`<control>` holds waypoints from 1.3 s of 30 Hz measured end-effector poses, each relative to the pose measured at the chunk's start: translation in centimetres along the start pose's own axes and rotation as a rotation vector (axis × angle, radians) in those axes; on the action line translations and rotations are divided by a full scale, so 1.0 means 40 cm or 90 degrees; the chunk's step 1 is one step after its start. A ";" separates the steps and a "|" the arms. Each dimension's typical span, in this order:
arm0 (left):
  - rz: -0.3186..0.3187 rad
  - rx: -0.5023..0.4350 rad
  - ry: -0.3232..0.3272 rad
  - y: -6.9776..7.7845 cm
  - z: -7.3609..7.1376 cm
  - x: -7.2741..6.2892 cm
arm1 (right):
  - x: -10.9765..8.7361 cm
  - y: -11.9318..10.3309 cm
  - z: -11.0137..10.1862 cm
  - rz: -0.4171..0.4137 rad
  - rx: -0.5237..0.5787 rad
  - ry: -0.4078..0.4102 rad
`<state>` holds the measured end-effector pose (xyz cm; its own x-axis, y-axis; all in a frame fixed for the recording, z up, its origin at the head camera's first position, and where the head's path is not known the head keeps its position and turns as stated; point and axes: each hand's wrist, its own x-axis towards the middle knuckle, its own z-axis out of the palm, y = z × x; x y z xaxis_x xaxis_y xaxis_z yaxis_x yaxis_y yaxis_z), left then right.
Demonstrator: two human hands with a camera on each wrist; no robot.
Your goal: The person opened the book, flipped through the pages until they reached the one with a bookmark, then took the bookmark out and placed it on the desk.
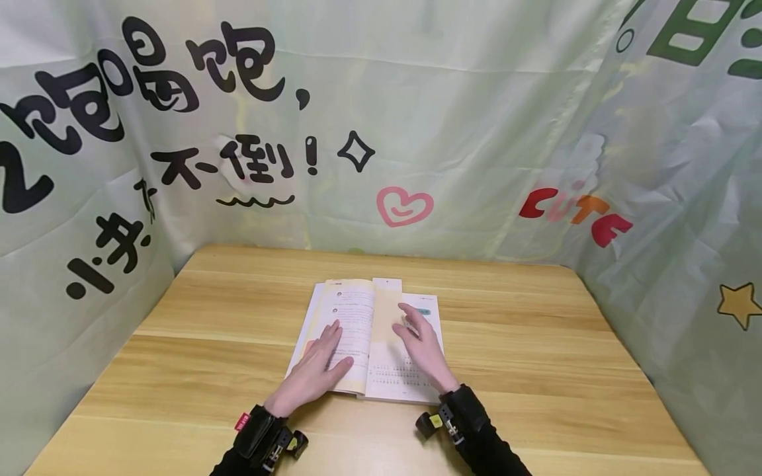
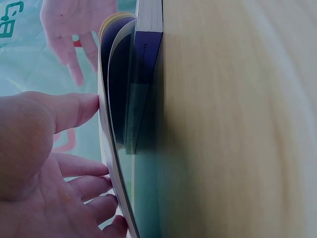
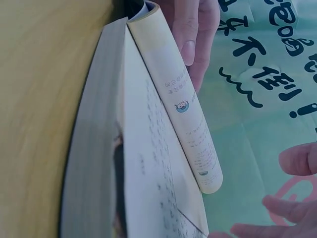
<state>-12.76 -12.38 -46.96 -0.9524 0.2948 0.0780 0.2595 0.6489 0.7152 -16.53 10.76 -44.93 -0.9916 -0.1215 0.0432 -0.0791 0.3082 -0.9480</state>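
Head view shows an open book (image 1: 369, 344) lying in the middle of a wooden table (image 1: 536, 370), with cloth banners (image 1: 476, 132) hung around it. The left hand (image 1: 318, 367) lies flat, fingers straight, on the left-hand pages. The right hand (image 1: 423, 347) hovers over the right-hand page with its fingers loosely spread, and I cannot tell whether it touches the paper or grips anything. The likely trouble is the raised pages springing back: if the left hand eases off, the bowed leaves could flop over and lose the place, and a careless drag by either hand could crease a sheet. Only the left wrist view reveals how strongly those leaves (image 2: 116, 74) arch away from the block beneath. Only the right wrist view shows a page (image 3: 183, 109) standing tilted above the printed sheet (image 3: 148, 163), something the overhead picture flattens out.
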 end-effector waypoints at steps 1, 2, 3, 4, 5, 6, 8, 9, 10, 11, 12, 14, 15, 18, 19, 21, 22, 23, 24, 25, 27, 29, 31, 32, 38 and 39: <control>0.000 0.000 0.000 0.000 0.000 0.000 | 0.001 -0.001 0.000 0.007 -0.001 0.002; 0.000 0.000 0.000 0.000 0.000 0.000 | 0.002 -0.001 -0.001 0.011 -0.004 0.004; 0.000 0.001 0.000 0.000 0.001 0.000 | 0.003 -0.001 -0.001 0.019 -0.004 0.006; 0.000 0.002 0.000 0.000 0.001 -0.001 | 0.003 -0.002 -0.001 0.025 -0.005 0.008; 0.000 0.003 0.000 -0.001 0.001 -0.001 | 0.004 -0.002 -0.002 0.031 -0.004 0.007; -0.001 0.002 0.001 -0.001 0.001 -0.001 | 0.005 -0.003 -0.002 0.035 -0.004 0.008; -0.001 0.002 0.001 -0.001 0.001 -0.001 | 0.007 -0.004 -0.002 0.046 0.000 0.006; -0.002 0.002 0.002 -0.001 0.001 -0.001 | 0.008 -0.005 -0.003 0.056 0.006 0.005; -0.002 0.002 0.003 0.000 0.001 -0.002 | 0.009 -0.006 -0.003 0.060 0.012 0.003; -0.003 0.002 0.002 0.000 0.001 -0.002 | 0.010 -0.007 -0.004 0.066 0.019 0.001; -0.003 0.002 0.002 0.000 0.000 -0.002 | 0.010 -0.007 -0.005 0.071 0.029 -0.001; -0.003 0.002 0.001 0.001 0.000 -0.003 | 0.012 -0.010 -0.006 0.081 0.050 -0.004; -0.002 0.002 0.001 0.002 0.000 -0.003 | 0.014 -0.011 -0.008 0.085 0.061 -0.005; -0.001 0.001 -0.001 0.004 -0.001 -0.004 | 0.017 -0.012 -0.010 0.099 0.092 -0.009; -0.001 0.001 -0.002 0.004 -0.001 -0.004 | 0.018 -0.012 -0.010 0.104 0.099 -0.009; -0.001 0.001 -0.002 0.005 -0.002 -0.004 | 0.020 -0.012 -0.010 0.114 0.116 -0.011; -0.001 0.001 -0.003 0.005 -0.002 -0.004 | 0.020 -0.011 -0.010 0.118 0.122 -0.012; -0.001 0.001 -0.003 0.005 -0.003 -0.004 | 0.021 -0.010 -0.011 0.120 0.129 -0.014; -0.001 0.002 -0.003 0.005 -0.003 -0.004 | 0.021 -0.009 -0.011 0.122 0.137 -0.016; -0.001 0.002 -0.003 0.005 -0.003 -0.004 | 0.022 -0.008 -0.012 0.122 0.145 -0.017; -0.001 0.002 -0.003 0.006 -0.003 -0.004 | 0.022 -0.008 -0.014 0.122 0.165 -0.018; -0.001 0.002 -0.004 0.006 -0.004 -0.004 | 0.023 -0.009 -0.016 0.122 0.190 -0.020; -0.001 0.002 -0.004 0.007 -0.004 -0.004 | 0.024 -0.009 -0.019 0.121 0.215 -0.022; -0.001 0.002 -0.005 0.007 -0.004 -0.005 | 0.024 -0.010 -0.020 0.122 0.227 -0.024; -0.003 0.003 -0.004 0.009 -0.005 -0.005 | 0.028 -0.007 -0.027 0.117 0.280 -0.037; -0.003 0.003 -0.004 0.009 -0.005 -0.005 | 0.029 -0.006 -0.028 0.116 0.284 -0.038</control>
<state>-12.49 -12.33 -46.58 -0.9527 0.2956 0.0701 0.2553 0.6539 0.7122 -17.79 11.61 -44.31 -0.9766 -0.1611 -0.1423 0.1602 -0.1040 -0.9816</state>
